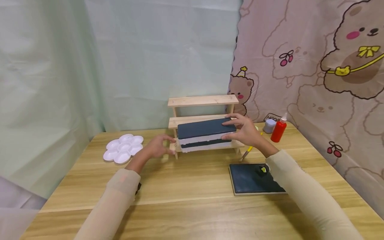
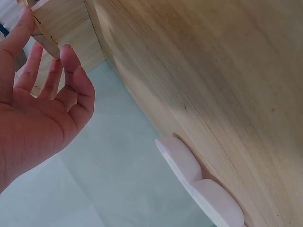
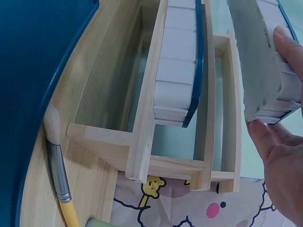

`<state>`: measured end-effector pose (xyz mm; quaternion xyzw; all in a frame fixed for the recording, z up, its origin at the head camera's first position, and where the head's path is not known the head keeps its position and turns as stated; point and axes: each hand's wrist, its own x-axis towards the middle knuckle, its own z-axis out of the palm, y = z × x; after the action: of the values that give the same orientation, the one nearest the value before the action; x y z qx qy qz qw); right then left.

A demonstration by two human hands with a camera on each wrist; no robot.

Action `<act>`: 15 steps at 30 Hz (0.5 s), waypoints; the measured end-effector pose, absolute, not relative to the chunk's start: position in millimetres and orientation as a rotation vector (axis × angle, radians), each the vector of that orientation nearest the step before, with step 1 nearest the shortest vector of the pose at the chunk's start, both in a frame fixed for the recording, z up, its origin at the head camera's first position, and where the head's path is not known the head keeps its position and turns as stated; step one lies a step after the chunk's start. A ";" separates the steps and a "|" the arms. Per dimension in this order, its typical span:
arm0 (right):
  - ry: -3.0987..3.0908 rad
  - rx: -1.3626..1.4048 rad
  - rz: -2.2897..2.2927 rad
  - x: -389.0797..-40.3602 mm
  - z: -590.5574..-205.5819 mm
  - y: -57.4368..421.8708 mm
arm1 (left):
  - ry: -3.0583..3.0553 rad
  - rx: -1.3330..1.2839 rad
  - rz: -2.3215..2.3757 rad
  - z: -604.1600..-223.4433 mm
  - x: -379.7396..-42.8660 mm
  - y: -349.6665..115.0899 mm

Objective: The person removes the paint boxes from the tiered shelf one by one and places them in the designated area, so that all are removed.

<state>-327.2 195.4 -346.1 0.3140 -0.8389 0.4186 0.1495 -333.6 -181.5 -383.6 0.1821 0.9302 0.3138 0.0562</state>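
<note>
My right hand [image 1: 244, 130] grips the right end of a long white box with a dark blue top [image 1: 207, 128], thumb on its near side and fingers over the top. The right wrist view shows its pale grey underside, held apart from the stand. A similar blue-topped white box [image 3: 176, 61] rests on the lowest tier of a three-tier wooden stand [image 1: 203, 100]. At the left end of that tier is my left hand [image 1: 156, 146], thumb and fingers bent around the board's end. The left wrist view [image 2: 42, 104] shows no box in this hand.
A white flower-shaped palette [image 1: 124, 148] lies left of the stand. To the right are a yellow-handled paintbrush [image 1: 247, 151], a red bottle [image 1: 279, 130] and a bluish-grey lump [image 1: 269, 126]. A dark blue flat board [image 1: 249, 178] lies in front, partly under my right sleeve. Curtains stand behind the table.
</note>
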 end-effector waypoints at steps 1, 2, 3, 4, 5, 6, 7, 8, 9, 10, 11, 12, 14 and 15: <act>-2.410 0.905 1.209 -326.4 -345.8 195.1 | 2.824 0.554 0.953 -383.3 -333.7 -181.5; -2.414 0.905 1.211 -325.6 -345.7 194.8 | 2.826 0.559 0.949 -383.1 -333.8 -181.6; -2.417 0.904 1.214 -324.9 -345.6 194.6 | 2.827 0.558 0.948 -383.1 -334.0 -181.7; -2.418 0.904 1.215 -324.1 -345.6 194.3 | 2.828 0.557 0.947 -383.4 -334.3 -181.9; -2.417 0.904 1.219 -323.1 -345.6 193.7 | 2.825 0.553 0.947 -383.5 -334.2 -182.0; -2.419 0.902 1.219 -322.1 -345.4 193.1 | 2.825 0.552 0.944 -383.7 -334.3 -182.2; -2.420 0.900 1.217 -320.9 -345.1 192.1 | 2.825 0.551 0.943 -383.9 -334.3 -182.5; -2.424 0.897 1.206 -319.5 -344.5 191.1 | 2.824 0.551 0.943 -384.0 -334.2 -182.7; -2.422 0.898 1.201 -317.7 -343.9 190.0 | 2.824 0.551 0.943 -384.1 -334.2 -182.9; -2.418 0.899 1.193 -315.4 -342.9 188.7 | 2.822 0.553 0.947 -384.3 -334.3 -183.0; -2.414 0.902 1.188 -312.6 -341.5 187.5 | 2.822 0.553 0.950 -384.6 -334.5 -183.1; -2.410 0.909 1.179 -309.9 -339.9 186.2 | 2.822 0.554 0.950 -384.9 -334.7 -183.3; -2.399 0.930 1.161 -303.2 -335.6 183.4 | 2.826 0.555 0.947 -385.9 -335.3 -183.6; -2.395 0.940 1.157 -300.1 -333.6 182.4 | 2.828 0.558 0.943 -386.4 -335.7 -183.6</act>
<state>-300.1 182.4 -333.6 0.3288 -0.8381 0.4050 0.1595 -335.7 -183.6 -386.4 0.1836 0.9311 0.3106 0.0543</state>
